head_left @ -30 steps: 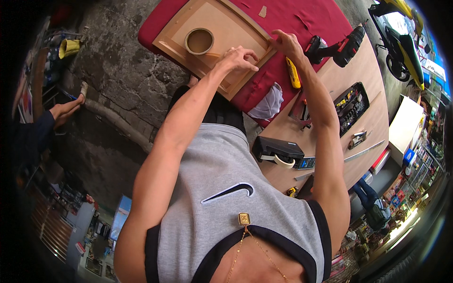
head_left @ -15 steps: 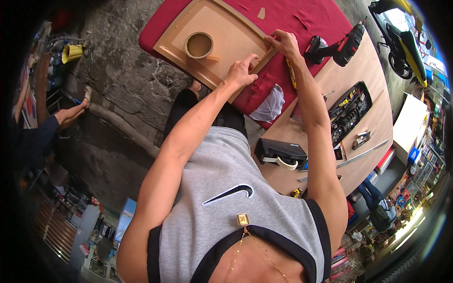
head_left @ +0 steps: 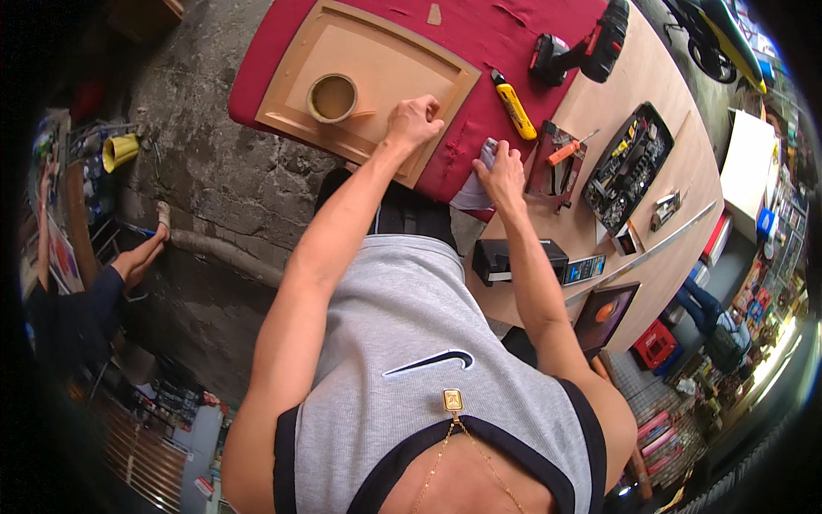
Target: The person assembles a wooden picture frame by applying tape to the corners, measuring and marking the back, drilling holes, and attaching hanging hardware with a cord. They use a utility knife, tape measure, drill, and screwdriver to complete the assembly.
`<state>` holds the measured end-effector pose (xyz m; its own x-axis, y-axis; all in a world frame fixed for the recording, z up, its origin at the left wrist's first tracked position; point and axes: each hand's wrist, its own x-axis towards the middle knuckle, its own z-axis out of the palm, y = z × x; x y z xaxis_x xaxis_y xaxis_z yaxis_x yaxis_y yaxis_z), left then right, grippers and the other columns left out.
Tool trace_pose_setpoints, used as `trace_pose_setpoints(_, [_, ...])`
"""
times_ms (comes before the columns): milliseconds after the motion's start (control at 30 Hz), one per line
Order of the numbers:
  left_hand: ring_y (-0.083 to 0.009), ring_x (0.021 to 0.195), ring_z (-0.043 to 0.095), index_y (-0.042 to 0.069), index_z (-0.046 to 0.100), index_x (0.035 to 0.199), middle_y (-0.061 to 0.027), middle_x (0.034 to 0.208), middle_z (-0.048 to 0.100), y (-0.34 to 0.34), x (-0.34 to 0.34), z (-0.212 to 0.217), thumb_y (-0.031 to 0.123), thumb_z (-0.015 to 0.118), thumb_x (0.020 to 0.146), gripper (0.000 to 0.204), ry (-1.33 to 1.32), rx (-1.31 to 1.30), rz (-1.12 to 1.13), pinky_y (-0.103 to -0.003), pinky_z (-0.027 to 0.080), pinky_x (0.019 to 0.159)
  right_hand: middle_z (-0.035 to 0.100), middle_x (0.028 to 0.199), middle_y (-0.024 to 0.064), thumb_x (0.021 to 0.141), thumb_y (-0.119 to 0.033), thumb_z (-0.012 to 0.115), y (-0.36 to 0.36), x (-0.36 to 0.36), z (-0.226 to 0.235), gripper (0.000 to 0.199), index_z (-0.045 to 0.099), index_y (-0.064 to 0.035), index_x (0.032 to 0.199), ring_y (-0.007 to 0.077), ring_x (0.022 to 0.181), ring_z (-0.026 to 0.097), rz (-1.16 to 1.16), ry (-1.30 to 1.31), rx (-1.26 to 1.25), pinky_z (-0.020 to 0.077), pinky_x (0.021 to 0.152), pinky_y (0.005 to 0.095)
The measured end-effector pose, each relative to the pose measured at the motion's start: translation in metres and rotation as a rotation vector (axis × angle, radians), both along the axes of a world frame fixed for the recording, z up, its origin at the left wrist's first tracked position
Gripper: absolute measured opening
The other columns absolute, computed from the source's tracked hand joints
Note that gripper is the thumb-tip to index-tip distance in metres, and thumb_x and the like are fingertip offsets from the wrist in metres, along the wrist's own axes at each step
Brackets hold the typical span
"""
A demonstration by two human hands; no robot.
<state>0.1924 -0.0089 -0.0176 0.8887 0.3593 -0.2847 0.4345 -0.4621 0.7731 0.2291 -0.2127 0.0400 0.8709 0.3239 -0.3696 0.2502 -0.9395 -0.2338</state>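
A tan wooden panel [head_left: 402,68] with a raised frame lies on a red cloth [head_left: 514,34] over the table. A round open can [head_left: 332,97] of brownish paste stands on the panel. My left hand [head_left: 413,122] rests as a closed fist on the panel's near edge, right of the can. A thin stick [head_left: 361,114] points from the can toward it; I cannot tell whether the fist holds it. My right hand [head_left: 503,174] grips a pale rag [head_left: 473,190] at the table's near edge.
A yellow utility knife [head_left: 515,105] lies just beyond my right hand, with a cordless drill [head_left: 584,50] behind it. An open case of bits [head_left: 628,164], a black box [head_left: 516,258] and a long metal ruler [head_left: 652,250] lie on the plywood table. Another person [head_left: 81,300] sits at left.
My right hand left the panel's right corner and came down to the rag at the table edge. My left hand shifted slightly along the panel's near edge.
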Motion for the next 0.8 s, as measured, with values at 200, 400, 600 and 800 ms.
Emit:
trace_pose_setpoints(200, [-0.0221, 0.072, 0.062, 0.013, 0.065, 0.091, -0.0043, 0.076, 0.062, 0.03, -0.002, 0.003, 0.033, 0.065, 0.08, 0.023, -0.289, 0.331, -0.084, -0.037, 0.05, 0.063, 0.065, 0.089, 0.0182, 0.07, -0.009, 0.069, 0.017, -0.006, -0.004, 0.032, 0.059, -0.0049, 0.101, 0.033, 0.085, 0.063, -0.135, -0.092, 0.599, 0.0499, 0.074, 0.0377])
trace_pose_setpoints(400, [-0.026, 0.077, 0.06, 0.013, 0.059, 0.088, -0.0067, 0.082, 0.058, 0.027, 0.003, -0.007, 0.026, 0.058, 0.085, 0.013, -0.384, 0.518, -0.156, -0.04, 0.05, 0.063, 0.061, 0.093, 0.0136, 0.076, -0.007, 0.066, 0.051, -0.012, -0.015, 0.023, 0.063, -0.0078, 0.098, 0.0332, 0.084, 0.061, -0.025, -0.109, 0.68, 0.05, 0.073, 0.0401])
trace_pose_setpoints(600, [-0.0262, 0.075, 0.059, 0.014, 0.056, 0.088, -0.0061, 0.082, 0.056, 0.025, 0.005, -0.012, 0.026, 0.059, 0.085, 0.013, -0.382, 0.596, -0.155, -0.038, 0.05, 0.061, 0.058, 0.088, 0.0107, 0.08, -0.015, 0.065, 0.06, -0.029, -0.028, 0.018, 0.065, -0.01, 0.098, 0.0299, 0.076, 0.061, 0.053, -0.157, 0.654, 0.0511, 0.064, 0.0383])
trace_pose_setpoints(800, [-0.0253, 0.076, 0.059, 0.015, 0.057, 0.088, -0.0056, 0.083, 0.056, 0.025, 0.006, -0.013, 0.027, 0.059, 0.084, 0.013, -0.383, 0.603, -0.148, -0.038, 0.051, 0.061, 0.054, 0.08, 0.0098, 0.08, -0.02, 0.064, 0.08, -0.028, -0.028, 0.012, 0.064, -0.0111, 0.088, 0.0275, 0.067, 0.061, 0.075, -0.258, 0.464, 0.0502, 0.055, 0.0379])
